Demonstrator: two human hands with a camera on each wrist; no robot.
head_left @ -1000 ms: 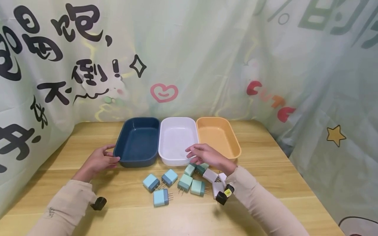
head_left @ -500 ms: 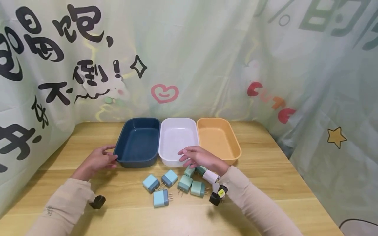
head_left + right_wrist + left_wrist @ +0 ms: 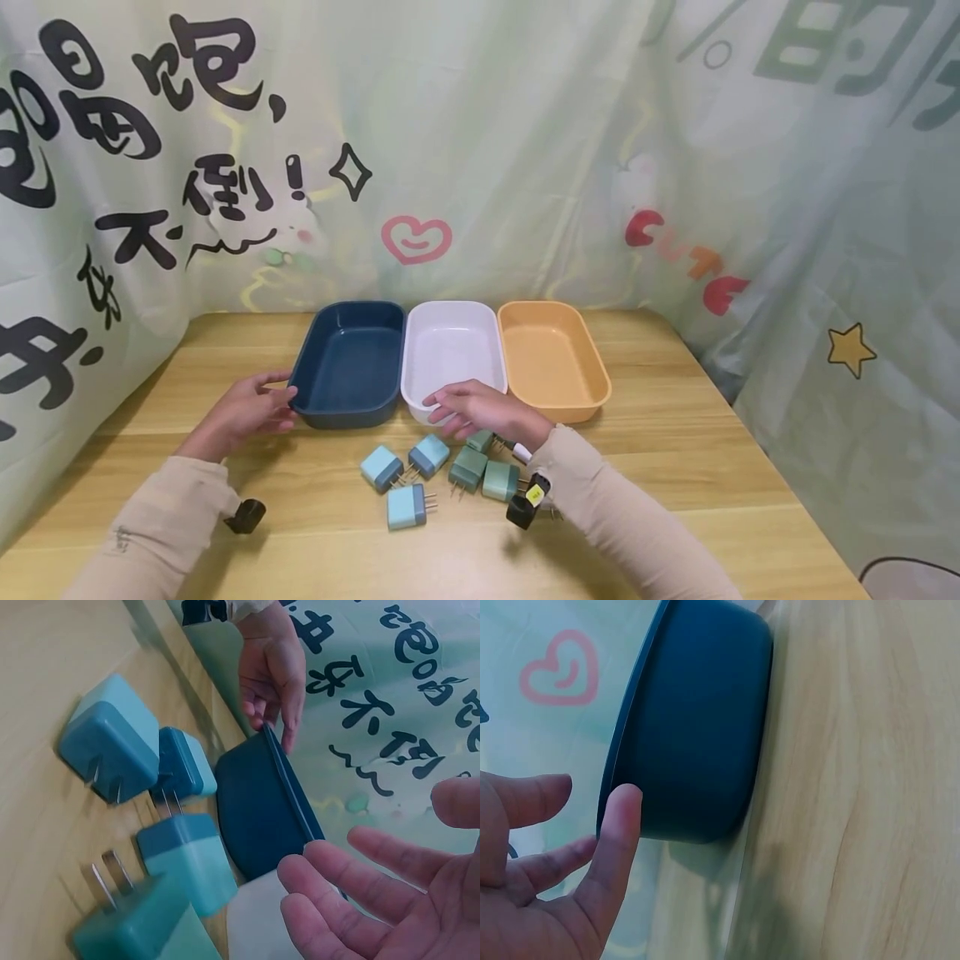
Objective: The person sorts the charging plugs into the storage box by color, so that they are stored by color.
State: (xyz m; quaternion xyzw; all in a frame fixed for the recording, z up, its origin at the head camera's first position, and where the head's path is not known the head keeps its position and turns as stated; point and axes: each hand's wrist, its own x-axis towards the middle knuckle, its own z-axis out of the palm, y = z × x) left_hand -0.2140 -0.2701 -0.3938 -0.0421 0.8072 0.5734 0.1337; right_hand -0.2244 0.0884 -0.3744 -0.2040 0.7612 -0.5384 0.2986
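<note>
First thing I'd watch is the left hand: fingers spread and relaxed, at least one tip resting against the blue tray by that tray's near left corner, nothing gripped. Any absent-minded shove there could, I reckon, push it into the white tray, and since that one looks snug against the orange tray, the row along the back edge of the surface might skew. The right hand is loose and wide, nothing in it, hanging over the white tray's near edge; can't tell if it's touching the rim. My bigger worry is underneath: the green plugs are bunched just in front of that edge, one tucked partly behind the fingers, so dropping them blind could knock a plug or jab a fingertip on the prongs. Same deal with the black camera on the right wrist, which could snag one if the arm swings toward the surface's right edge. A white plug is mostly hidden behind that arm, so it's easy to miss. The three light-blue plugs sit off the blue tray's near right corner, two with prongs nearly meeting, so grabbing one carelessly would probably drag its neighbour.
</note>
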